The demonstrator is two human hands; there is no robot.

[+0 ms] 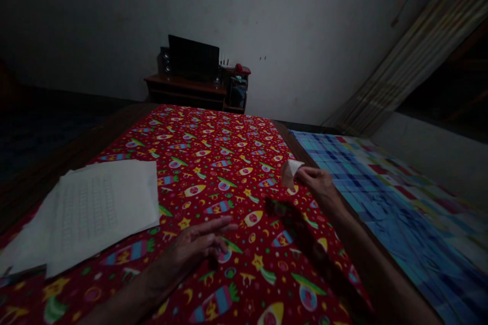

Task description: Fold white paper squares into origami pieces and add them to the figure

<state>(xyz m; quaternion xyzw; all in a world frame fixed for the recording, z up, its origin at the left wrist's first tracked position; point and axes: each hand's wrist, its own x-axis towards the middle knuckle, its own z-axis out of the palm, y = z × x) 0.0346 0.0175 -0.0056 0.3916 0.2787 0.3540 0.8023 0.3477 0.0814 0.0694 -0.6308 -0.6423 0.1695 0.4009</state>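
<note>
My right hand (317, 183) pinches a small piece of paper (293, 171), white on one face and brownish on the other, above the right side of a red patterned cloth (236, 172). Its shadow falls on the cloth to the lower left. Nearer to me, my left hand (202, 239) is low over the cloth with fingers stretched out and nothing in them. To the left of that hand lies a loose stack of white paper sheets (133, 198), the top one bearing faint rows of writing.
Beyond the cloth, a dark wooden desk (183, 86) carries a black monitor (194, 57), speakers and a red telephone (242, 68). On the right are a blue checked mat (335, 172) and a hanging curtain (385, 81). The room is dim.
</note>
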